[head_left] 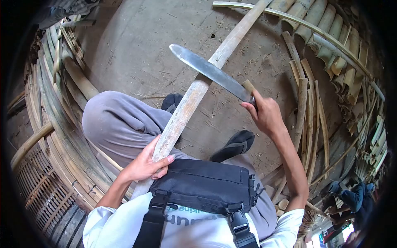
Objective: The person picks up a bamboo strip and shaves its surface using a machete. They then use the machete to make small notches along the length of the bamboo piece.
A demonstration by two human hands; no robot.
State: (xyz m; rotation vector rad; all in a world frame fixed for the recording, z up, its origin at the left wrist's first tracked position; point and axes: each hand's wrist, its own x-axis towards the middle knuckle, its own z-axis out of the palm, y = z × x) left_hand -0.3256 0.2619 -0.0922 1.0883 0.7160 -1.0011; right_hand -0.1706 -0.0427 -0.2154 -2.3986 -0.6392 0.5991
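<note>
The long bamboo pole [194,97] runs diagonally from the lower middle of the frame to the top edge, its near end at the person's lap and its far end out over the dirt floor [140,49]. It looks stiff, light for its length and smooth-skinned, so it would likely turn in a loose grip; the near end, where it is braced against the body, seems the steady place to hold it. The left hand [147,165] is there now, its fingers [163,159] wrapped around the pole just above a black bag [202,186] strapped to the chest. A big knife [206,68] lies across the pole near the middle of the frame, blade touching the bamboo and tip pointing upper left. The right hand [264,113] is clenched on its wooden handle [248,87]; that edge looks sharp and sits well clear of the left hand. Below the pole are a grey-trousered knee [120,124] and two dark-shod feet [235,144]. The open floor lies toward the top centre. Bundled bamboo strips [53,103] hem in the left side, split bamboo pieces [326,37] curve along the upper right, and another person [351,198] crouches at the lower right.
</note>
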